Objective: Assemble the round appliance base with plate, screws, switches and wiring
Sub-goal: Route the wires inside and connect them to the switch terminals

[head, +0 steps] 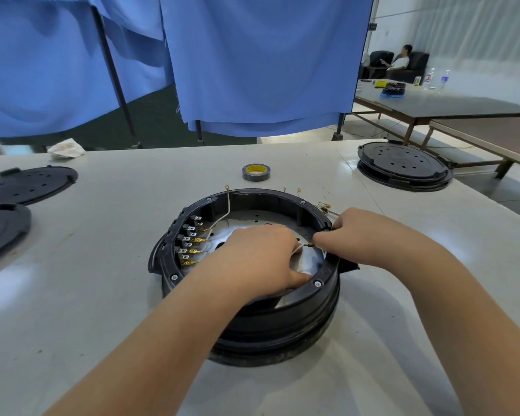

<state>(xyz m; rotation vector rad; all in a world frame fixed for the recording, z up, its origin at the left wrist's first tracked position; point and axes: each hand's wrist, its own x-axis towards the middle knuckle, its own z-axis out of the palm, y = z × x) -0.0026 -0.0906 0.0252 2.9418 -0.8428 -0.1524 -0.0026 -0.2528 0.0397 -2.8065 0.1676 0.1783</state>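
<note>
Left hand (261, 259) curled inside round black plastic appliance base (282, 319), grip hidden, right hand (370, 235) pinching thin white wire (297, 250), two black perforated lids (27, 184) far left, one grey tape roll (256, 172)

Bright, even overhead light – scene well exposed. Soft diffuse shadows under forearms and around round base (252, 310) on white table (102, 295). Broad glare patches on table at left edge and right of centre; specular shine on metal plate (240, 223) inside base. Strong wide-angle distortion – table edge and blue curtains (252, 55) bow toward corners. Slight motion blur on left hand (261, 259); far background soft, washed out at upper right.
</note>
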